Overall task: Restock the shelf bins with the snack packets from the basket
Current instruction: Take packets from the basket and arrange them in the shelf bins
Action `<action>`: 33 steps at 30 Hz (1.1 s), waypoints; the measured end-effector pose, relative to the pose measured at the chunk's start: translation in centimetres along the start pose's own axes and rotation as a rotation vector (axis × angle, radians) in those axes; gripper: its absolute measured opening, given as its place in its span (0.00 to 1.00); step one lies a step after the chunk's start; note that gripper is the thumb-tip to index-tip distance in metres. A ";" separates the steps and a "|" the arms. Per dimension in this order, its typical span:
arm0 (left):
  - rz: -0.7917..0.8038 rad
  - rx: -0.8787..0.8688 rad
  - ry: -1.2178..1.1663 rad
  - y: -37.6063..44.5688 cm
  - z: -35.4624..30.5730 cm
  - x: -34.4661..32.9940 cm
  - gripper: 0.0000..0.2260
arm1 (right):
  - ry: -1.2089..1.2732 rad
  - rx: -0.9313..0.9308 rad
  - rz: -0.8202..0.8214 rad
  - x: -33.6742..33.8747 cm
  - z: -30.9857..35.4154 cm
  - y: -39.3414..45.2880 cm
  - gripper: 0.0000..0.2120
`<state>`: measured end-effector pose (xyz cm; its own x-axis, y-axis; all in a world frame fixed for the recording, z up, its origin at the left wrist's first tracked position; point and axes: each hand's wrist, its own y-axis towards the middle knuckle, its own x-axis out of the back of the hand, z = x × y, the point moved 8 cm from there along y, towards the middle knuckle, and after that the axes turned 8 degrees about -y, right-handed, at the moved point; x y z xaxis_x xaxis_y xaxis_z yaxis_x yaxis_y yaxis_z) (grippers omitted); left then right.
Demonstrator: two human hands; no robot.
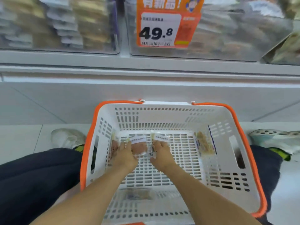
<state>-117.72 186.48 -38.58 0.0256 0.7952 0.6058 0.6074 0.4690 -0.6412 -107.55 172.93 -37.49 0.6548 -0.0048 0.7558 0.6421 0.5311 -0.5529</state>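
Down in the basket (164, 105), left hand (125, 154) and right hand (161, 155) each grasp a snack packet (140, 144), gathering stock for the far shelf bins (227, 30).

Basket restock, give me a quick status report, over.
Left hand and right hand down in the basket, each on a snack packet. Another packet against right wall. Nothing blocking.

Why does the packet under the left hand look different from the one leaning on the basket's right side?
The packet under the left hand shows pinkish food and lies flat on the basket floor; the right-side packet shows tan food and leans tilted against the wall. The left hand touches the pink one; no hand touches the tan one. Both are clear packets with white labels.
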 end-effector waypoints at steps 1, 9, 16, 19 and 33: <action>0.031 -0.005 0.005 0.3 0.1 -0.8 0.36 | -0.028 -0.006 -0.020 -0.4 0.1 0.4 0.34; -0.254 0.004 -0.603 0.0 -0.8 -2.2 0.12 | -0.272 0.009 -0.130 -1.7 1.8 2.3 0.26; -0.268 0.446 -0.983 -0.9 1.9 -0.6 0.08 | -0.198 0.124 0.011 -4.2 2.4 1.6 0.26; -0.162 0.361 -0.846 -1.1 1.9 0.1 0.10 | -0.086 0.127 0.119 -3.7 2.5 0.5 0.28; 0.156 -0.035 -1.158 -12.3 -8.5 8.2 0.11 | 1.217 0.085 -0.049 10.7 2.1 -9.2 0.14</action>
<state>-118.22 183.94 -21.69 -0.6265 0.7269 -0.2815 0.6837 0.3390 -0.6463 -107.31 169.72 -23.62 0.6055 -0.7926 -0.0723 0.6785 0.5616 -0.4735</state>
